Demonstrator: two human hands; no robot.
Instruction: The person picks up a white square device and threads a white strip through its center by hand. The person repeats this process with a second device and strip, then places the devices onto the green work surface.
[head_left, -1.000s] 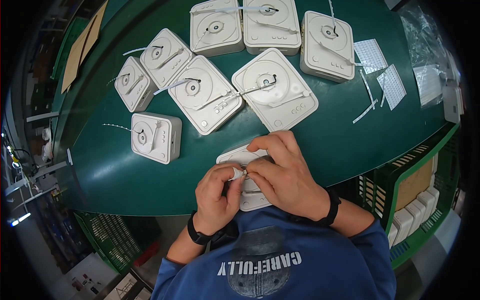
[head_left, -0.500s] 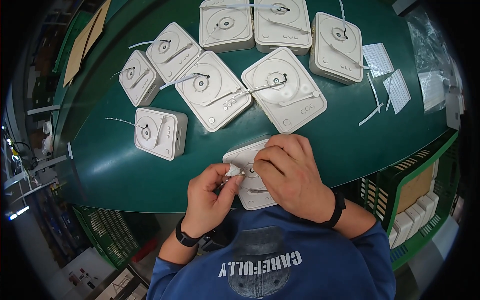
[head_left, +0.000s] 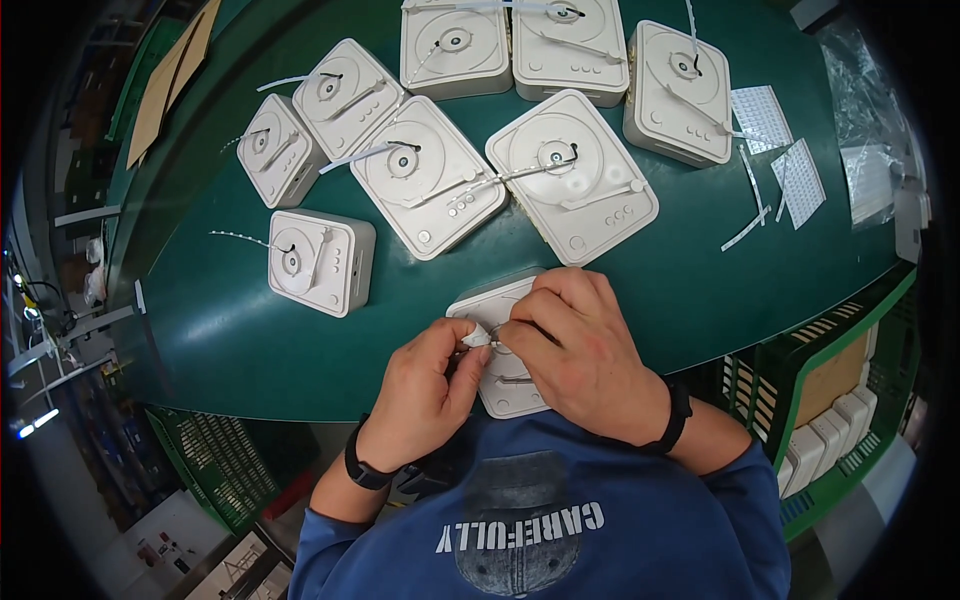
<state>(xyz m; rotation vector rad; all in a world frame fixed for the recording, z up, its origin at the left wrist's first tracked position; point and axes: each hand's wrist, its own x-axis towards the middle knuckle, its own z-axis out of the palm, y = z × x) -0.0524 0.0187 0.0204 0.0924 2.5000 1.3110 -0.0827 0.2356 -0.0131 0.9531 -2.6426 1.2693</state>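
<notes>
A white box-shaped device, like a small record player [head_left: 515,400], lies on the table close to my body. My left hand [head_left: 420,395] pinches a small folded white strip [head_left: 477,336] between thumb and forefinger, over the left side of the device. Over its right side, my right hand [head_left: 580,350] is closed, thumb and forefinger meeting beside the round disc. Whatever lies between those fingertips is hidden. The two hands' fingertips almost meet, with a short thin piece between them. Much of the disc is covered by my hands.
Several similar white devices, such as one standing alone [head_left: 318,262] and a larger one [head_left: 572,180], stand across the green table [head_left: 210,360] with strips on their discs. Sticker sheets [head_left: 800,185] lie to the right. A green crate [head_left: 800,400] holds white boxes at lower right.
My left hand has shifted slightly right and up with the white strip, closer to the right hand's fingertips. The right hand stays nearly in place, and the device has barely moved.
</notes>
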